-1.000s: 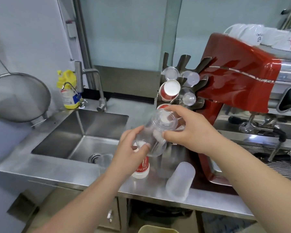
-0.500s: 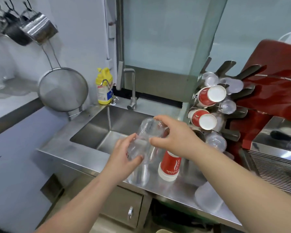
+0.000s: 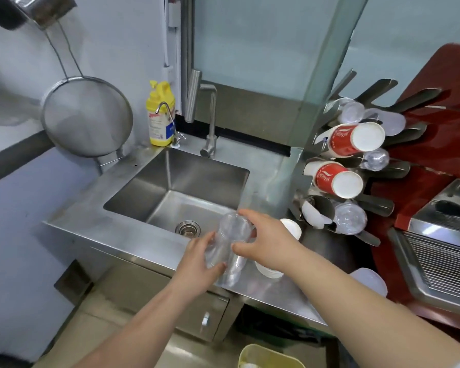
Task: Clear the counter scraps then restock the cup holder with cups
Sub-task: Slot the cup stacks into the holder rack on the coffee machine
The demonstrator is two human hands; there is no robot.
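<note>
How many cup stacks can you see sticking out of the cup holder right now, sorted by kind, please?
Red paper cup stacks: 2, the upper and the lower.
Clear plastic cup stacks: 3, at top, middle and bottom.
White or frosted stacks: 2, at top right and bottom left.
Total: 7

- Both hands grip a clear cup stack (image 3: 230, 244) over the counter (image 3: 133, 235): left hand (image 3: 197, 264) low, right hand (image 3: 266, 245) high.
- Cup holder (image 3: 356, 166) far right; sink (image 3: 181, 192) left.
</note>
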